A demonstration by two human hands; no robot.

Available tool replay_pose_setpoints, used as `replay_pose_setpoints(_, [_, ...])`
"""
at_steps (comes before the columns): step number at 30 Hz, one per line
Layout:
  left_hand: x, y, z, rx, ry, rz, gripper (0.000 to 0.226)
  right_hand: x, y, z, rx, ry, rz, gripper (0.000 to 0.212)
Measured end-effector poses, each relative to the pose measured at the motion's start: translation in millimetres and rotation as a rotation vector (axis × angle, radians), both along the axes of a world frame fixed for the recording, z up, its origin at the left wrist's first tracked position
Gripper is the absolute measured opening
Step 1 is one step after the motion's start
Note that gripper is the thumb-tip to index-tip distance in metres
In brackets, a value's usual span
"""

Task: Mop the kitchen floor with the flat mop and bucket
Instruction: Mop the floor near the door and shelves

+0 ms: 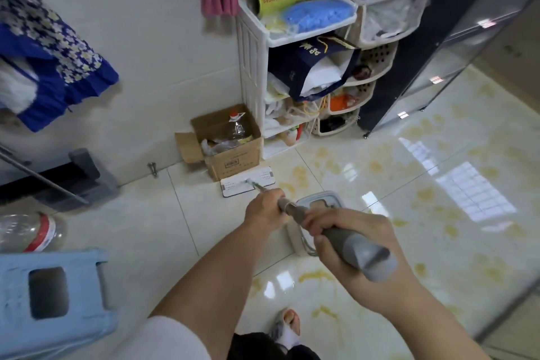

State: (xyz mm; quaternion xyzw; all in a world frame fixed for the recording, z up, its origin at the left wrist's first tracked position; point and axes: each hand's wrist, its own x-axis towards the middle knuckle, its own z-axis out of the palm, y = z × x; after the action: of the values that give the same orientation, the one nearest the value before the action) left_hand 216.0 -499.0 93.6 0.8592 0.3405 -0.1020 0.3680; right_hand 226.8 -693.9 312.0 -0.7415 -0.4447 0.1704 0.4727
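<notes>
The flat mop's white head (248, 181) lies flat on the glossy cream tile floor (409, 213), right in front of a cardboard box. Its metal pole (258, 186) slants back toward me into a grey grip (353, 245). My left hand (264, 209) is wrapped around the pole lower down. My right hand (347, 231) clasps the grey grip near its end. The white mop bucket (318, 199) with its grey lid stands on the floor just behind my hands, largely hidden by them.
An open cardboard box (233, 152) holding an oil bottle sits by the wall. White storage racks (306, 73) stand beside it, then a dark cabinet (409, 67). A blue plastic stool (55, 298) and a clear bottle (29, 231) are at left. My slippered foot (287, 327) shows below.
</notes>
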Motion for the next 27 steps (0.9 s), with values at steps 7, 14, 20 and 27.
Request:
replay_pose_setpoints(7, [-7, -13, 11, 0.104, -0.069, -0.022, 0.022, 41, 7, 22, 0.017, 0.002, 0.116, 0.007])
replay_pose_setpoints(14, [-56, -26, 40, 0.120, 0.076, -0.046, 0.018, 65, 6, 48, -0.010, 0.285, 0.135, 0.009])
replay_pose_setpoints(20, [-116, -27, 33, 0.141, 0.147, -0.061, 0.020, 31, 9, 44, -0.068, 0.292, 0.294, 0.009])
replay_pose_setpoints(27, [-94, -50, 59, 0.020, 0.168, -0.293, 0.033, 40, 4, 79, -0.083, 0.228, 0.371, 0.013])
